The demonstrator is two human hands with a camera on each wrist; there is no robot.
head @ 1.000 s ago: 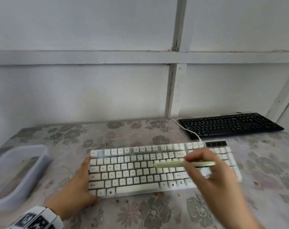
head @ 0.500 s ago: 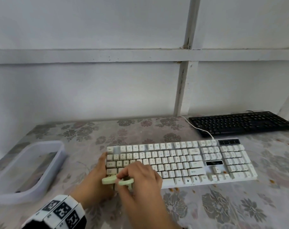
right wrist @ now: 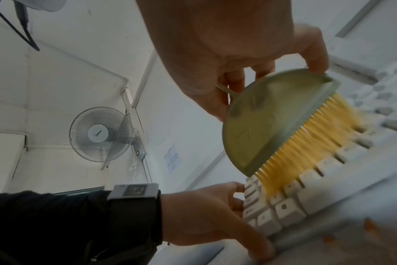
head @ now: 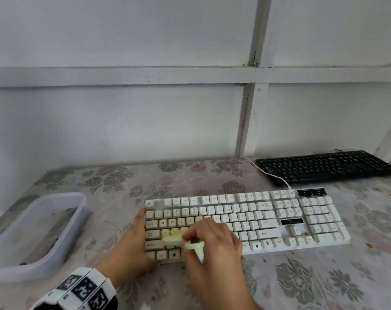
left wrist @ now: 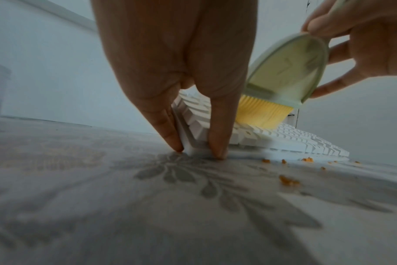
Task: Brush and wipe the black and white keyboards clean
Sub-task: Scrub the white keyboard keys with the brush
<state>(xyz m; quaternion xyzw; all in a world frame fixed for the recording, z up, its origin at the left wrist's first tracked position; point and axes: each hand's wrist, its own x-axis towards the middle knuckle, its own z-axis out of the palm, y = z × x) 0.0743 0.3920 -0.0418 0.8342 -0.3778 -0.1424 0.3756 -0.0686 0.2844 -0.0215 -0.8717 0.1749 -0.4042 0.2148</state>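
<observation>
The white keyboard lies across the middle of the table; the black keyboard sits behind it at the right by the wall. My right hand pinches a pale green brush with yellow bristles, which press on the keys at the keyboard's left end. In the right wrist view the brush is blurred over the white keyboard. My left hand braces the keyboard's front left corner. Its straight fingers press either side of that corner.
A clear plastic tub stands at the table's left. Orange crumbs lie on the flowered tablecloth along the white keyboard's front edge. A white cable runs from the keyboard toward the wall. A wall fan shows in the right wrist view.
My right hand swept the brush from the keyboard's right middle to its left end, then a little inward onto the keys. My left hand stayed at the corner.
</observation>
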